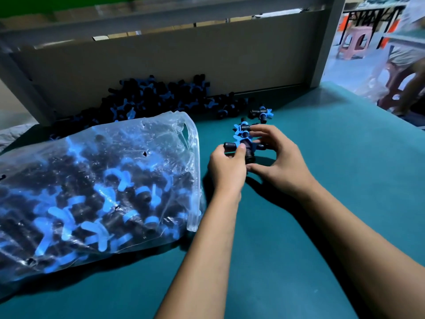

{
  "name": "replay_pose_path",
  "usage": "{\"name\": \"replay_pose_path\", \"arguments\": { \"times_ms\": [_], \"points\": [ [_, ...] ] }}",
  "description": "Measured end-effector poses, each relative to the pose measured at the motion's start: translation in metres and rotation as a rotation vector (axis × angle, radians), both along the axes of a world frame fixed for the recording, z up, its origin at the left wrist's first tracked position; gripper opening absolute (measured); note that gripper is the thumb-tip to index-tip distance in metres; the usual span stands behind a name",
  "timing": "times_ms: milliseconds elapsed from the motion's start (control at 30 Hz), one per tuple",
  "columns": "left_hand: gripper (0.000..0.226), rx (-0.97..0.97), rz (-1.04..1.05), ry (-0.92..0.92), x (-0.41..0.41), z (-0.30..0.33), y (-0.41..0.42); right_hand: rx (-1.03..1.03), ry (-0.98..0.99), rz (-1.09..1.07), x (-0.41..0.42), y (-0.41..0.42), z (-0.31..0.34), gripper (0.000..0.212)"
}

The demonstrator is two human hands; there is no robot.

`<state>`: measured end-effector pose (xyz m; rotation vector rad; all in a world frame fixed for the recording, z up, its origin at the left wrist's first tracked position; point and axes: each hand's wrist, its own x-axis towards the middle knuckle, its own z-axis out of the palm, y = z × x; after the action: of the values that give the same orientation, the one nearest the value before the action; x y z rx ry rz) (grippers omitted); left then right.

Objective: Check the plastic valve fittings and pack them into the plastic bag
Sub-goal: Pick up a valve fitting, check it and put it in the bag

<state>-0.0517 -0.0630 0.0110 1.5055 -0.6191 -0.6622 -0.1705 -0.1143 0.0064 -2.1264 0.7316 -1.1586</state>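
A small cluster of black valve fittings with blue wing handles (245, 140) lies on the teal table between my hands. My left hand (226, 168) pinches the black end of one fitting with thumb and fingers. My right hand (279, 161) curls over the cluster from the right, fingertips on the blue handles and thumb under the black body. A clear plastic bag (99, 187), lying on its side at the left, holds many of the same fittings; its mouth faces my hands. One loose fitting (262, 113) sits just beyond the cluster.
A heap of unpacked fittings (161, 97) lies against the grey back panel (161, 56). The teal table (345, 157) ends at the right, where a pink stool (354, 42) and a person's leg show on the floor beyond.
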Motion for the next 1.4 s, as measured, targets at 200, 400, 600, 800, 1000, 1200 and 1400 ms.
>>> {"name": "replay_pose_path", "arguments": {
  "times_ms": [200, 400, 600, 800, 1000, 1200, 1400],
  "points": [
    [0.013, -0.105, 0.001, 0.301, 0.003, 0.008, 0.004, 0.267, -0.379, -0.102, 0.006, -0.002, -0.002, 0.027],
    [0.009, -0.145, -0.124, 0.306, -0.006, 0.013, 0.010, 0.536, -0.416, -0.039, 0.002, -0.006, -0.005, 0.004],
    [0.007, -0.179, 0.030, 0.291, 0.004, 0.011, 0.008, 0.721, -0.620, -0.035, -0.003, -0.008, 0.001, 0.007],
    [0.004, -0.150, -0.039, 0.270, -0.002, 0.008, 0.008, 0.651, -0.503, 0.005, -0.002, -0.006, -0.002, 0.010],
    [0.009, -0.172, -0.082, 0.254, -0.006, 0.006, 0.008, 0.693, -0.523, 0.058, -0.002, -0.006, -0.001, 0.007],
    [0.007, -0.323, 0.096, 0.040, -0.013, 0.014, 0.008, 0.753, -0.743, -0.070, -0.004, -0.013, -0.004, 0.005],
    [0.015, -0.307, 0.209, -0.239, -0.022, 0.027, 0.011, 0.510, -0.513, 0.031, 0.008, 0.001, -0.002, 0.026]
  ]
}}
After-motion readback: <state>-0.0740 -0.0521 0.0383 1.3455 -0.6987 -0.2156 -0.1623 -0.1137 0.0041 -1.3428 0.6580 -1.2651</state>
